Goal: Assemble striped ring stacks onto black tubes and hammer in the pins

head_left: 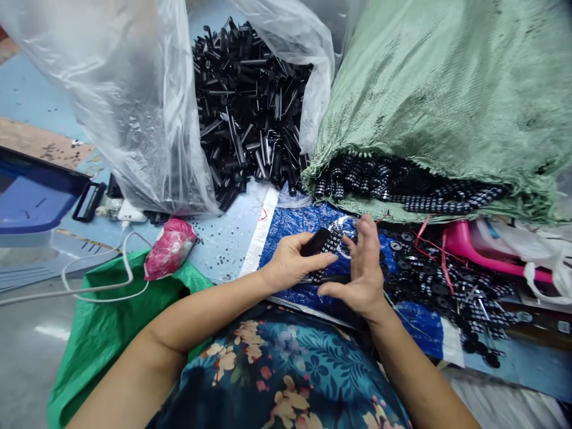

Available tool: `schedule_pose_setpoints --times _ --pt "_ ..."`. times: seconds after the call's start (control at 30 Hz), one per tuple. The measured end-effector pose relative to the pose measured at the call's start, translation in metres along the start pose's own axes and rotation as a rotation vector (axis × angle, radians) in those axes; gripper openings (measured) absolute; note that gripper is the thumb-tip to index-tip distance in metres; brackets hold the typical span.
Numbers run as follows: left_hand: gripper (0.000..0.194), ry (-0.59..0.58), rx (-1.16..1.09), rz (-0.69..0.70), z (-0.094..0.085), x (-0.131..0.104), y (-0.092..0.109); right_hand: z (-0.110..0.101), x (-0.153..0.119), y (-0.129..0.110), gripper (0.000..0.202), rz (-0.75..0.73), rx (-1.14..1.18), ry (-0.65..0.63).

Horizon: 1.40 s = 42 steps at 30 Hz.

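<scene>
Fingers (369,238) of the right hand (365,283) outstretched, thumb (335,291) well apart.

a pale blue worktop (214,232), brown in patches at the left, stands above a smooth grey floor (22,369) catching a streak of white light (56,332).

This looks like a workshop, one for small parts handled in bulk. A clear bag (179,101) stands open, full of black tubes (257,113), far more than a household would keep. Beside it, a green sack (451,89) spills black-and-white checked pieces (447,199). More such pieces lie heaped with black discs (491,360) at the right of the worktop (226,268), partly on a blue sheet (281,229). Tiny dark bits litter the worktop's pale blue surface. A white cable (105,290) trails over its edge, above a smooth grey floor (24,357).
</scene>
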<state>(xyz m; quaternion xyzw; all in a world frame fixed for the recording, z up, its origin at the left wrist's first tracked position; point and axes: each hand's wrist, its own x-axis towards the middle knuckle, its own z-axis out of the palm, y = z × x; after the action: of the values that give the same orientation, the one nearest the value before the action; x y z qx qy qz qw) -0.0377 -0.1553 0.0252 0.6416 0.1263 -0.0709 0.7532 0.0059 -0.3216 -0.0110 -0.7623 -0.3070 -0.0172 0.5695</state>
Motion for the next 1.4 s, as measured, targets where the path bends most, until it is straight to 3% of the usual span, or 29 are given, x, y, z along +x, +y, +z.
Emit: schedule_pose_setpoints --times 0.07,0.13,0.27,0.37,0.53,0.73,0.87,1.0,1.07,1.13,1.27,1.4 --pt "0.036 -0.004 0.001 -0.008 -0.005 -0.003 0.000 -0.006 -0.005 0.002 0.108 -0.172 -0.202 -0.077" --pt "0.039 0.005 -0.016 -0.014 -0.005 -0.005 -0.001 -0.009 -0.007 -0.001 0.103 -0.274 -0.294 -0.070" --pt "0.053 0.095 -0.054 -0.003 0.001 -0.008 -0.003 -0.007 -0.006 -0.012 0.106 -0.347 -0.360 -0.011" --pt "0.047 0.125 -0.072 0.052 0.006 -0.010 -0.003 -0.003 -0.007 -0.017 0.101 -0.402 -0.420 -0.009" --pt "0.039 0.060 -0.237 0.016 0.002 -0.007 -0.003 0.001 -0.012 -0.021 0.097 -0.406 -0.560 0.024" --pt "0.033 -0.016 -0.139 -0.032 -0.011 0.002 -0.009 0.007 -0.015 -0.017 0.099 -0.312 -0.614 -0.055" --pt "0.028 0.013 0.038 0.087 -0.035 0.005 -0.014 0.007 -0.021 -0.010 0.099 -0.294 -0.528 -0.163" --pt "0.020 0.099 0.597 0.218 -0.086 0.007 -0.012 0.004 -0.037 -0.004 0.034 -0.334 -0.613 -0.398" --pt "0.017 0.054 0.827 0.175 -0.109 0.009 -0.008 0.002 -0.042 -0.002 0.020 -0.328 -0.640 -0.397" --pt "0.019 -0.043 0.934 0.097 -0.122 0.011 -0.005 -0.001 -0.040 -0.001 0.021 -0.304 -0.606 -0.297" --pt "0.028 -0.117 0.925 -0.023 -0.121 0.013 -0.002 0.001 -0.020 -0.002 0.028 -0.259 -0.509 -0.063" --pt "0.027 -0.072 0.860 -0.033 -0.113 0.012 -0.003 0.010 -0.001 -0.004 0.020 -0.208 -0.709 -0.232"
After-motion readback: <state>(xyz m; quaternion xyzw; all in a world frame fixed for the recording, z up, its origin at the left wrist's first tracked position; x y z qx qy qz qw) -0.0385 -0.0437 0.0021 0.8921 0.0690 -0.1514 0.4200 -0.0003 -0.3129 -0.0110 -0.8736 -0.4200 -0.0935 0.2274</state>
